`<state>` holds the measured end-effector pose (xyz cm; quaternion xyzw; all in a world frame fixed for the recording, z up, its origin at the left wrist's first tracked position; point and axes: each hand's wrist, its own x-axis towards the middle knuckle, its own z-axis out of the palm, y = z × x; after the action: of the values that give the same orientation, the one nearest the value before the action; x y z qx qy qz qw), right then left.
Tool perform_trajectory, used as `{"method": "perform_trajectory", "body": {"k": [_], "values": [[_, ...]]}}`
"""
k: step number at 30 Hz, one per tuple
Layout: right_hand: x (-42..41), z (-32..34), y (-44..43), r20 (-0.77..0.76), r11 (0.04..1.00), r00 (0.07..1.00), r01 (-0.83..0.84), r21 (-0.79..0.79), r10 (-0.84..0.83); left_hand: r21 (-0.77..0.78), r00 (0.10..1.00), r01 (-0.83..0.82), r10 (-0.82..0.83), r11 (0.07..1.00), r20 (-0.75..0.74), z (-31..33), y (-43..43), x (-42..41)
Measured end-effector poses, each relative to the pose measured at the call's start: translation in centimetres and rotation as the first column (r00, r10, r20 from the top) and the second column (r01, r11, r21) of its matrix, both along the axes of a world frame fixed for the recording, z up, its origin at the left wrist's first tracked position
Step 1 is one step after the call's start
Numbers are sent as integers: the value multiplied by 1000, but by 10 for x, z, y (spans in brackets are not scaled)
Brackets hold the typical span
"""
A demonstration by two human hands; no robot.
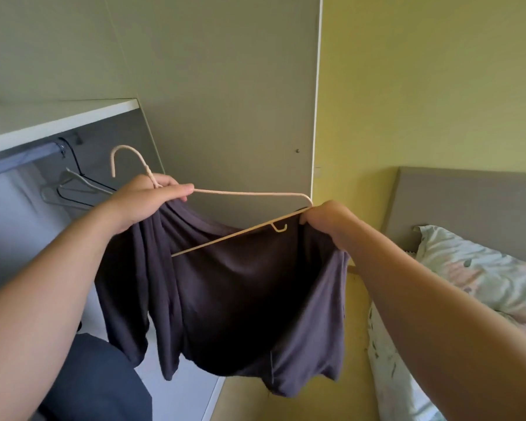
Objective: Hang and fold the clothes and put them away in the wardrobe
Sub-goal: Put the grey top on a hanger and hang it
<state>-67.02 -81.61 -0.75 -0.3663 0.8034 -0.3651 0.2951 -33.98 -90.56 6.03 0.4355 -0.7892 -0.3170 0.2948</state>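
One garment in hand, nothing from this job visible on the rail yet.

The wardrobe (225,101) fills the left and far middle. Its door is swung open, with a white shelf (61,117) up top and the rail (19,158) under it at far left. The bed (407,375) is at right, with its headboard (468,202) against the yellow wall and a floral pillow (483,268) on it. How many clothes remain is out of view.

The dark purple-grey garment (240,314) hangs between my hands in front of the door. It's loose and bunched, with the bottom edge dangling free. The cream wire hanger (249,194) is only partly threaded: its left end is buried in fabric, while the right shoulder and part of the bottom bar sit bare above the cloth. The hook points up-left toward the rail. A few empty hangers (73,189) sit on the rail, just beyond my left hand.

My left hand (146,202) clamps the hanger's neck just below the hook, with a fold of garment bunched under the palm. My right hand (328,220) curls round the hanger's right corner and holds the garment's edge with it.

My read on status:
- **Hanging:** roughly half done for this item.
- **Left to do:** pull the fabric over the right shoulder, level it, and hook it on the rail beside the empties.
- **Folding:** no sign of it here.
- **Risk:** the slack cloth could slide off the left end while I stretch the right.
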Motion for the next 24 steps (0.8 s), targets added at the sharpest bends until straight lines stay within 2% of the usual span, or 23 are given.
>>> {"method": "perform_trajectory", "body": {"k": [4, 8, 10, 14, 17, 21, 24], "values": [[-9, 20, -2, -57, 999, 998, -14, 35, 15, 32, 999, -39, 40, 999, -14, -9, -3, 0], [-15, 19, 1, -42, 999, 999, 13, 48, -11, 118, 997, -61, 65, 991, -33, -17, -1, 2], [-11, 17, 1, -47, 998, 999, 7, 63, -4, 113, 998, -57, 59, 992, -10, -23, 1, -3], [2, 20, -6, -140, 997, 988, -54, 56, 61, -13, 986, -48, 49, 999, 160, -38, 4, -26], [12, 25, -10, -211, 993, 970, -118, 20, 119, -148, 948, -69, 111, 987, 297, -44, 5, -47], [23, 35, -8, -315, 984, 934, -179, -6, 168, -297, 826, -34, 194, 954, 530, -44, 9, -71], [26, 44, -3, -379, 983, 909, -185, -1, 171, -367, 740, -76, 299, 927, 602, -42, 14, -82]]}}
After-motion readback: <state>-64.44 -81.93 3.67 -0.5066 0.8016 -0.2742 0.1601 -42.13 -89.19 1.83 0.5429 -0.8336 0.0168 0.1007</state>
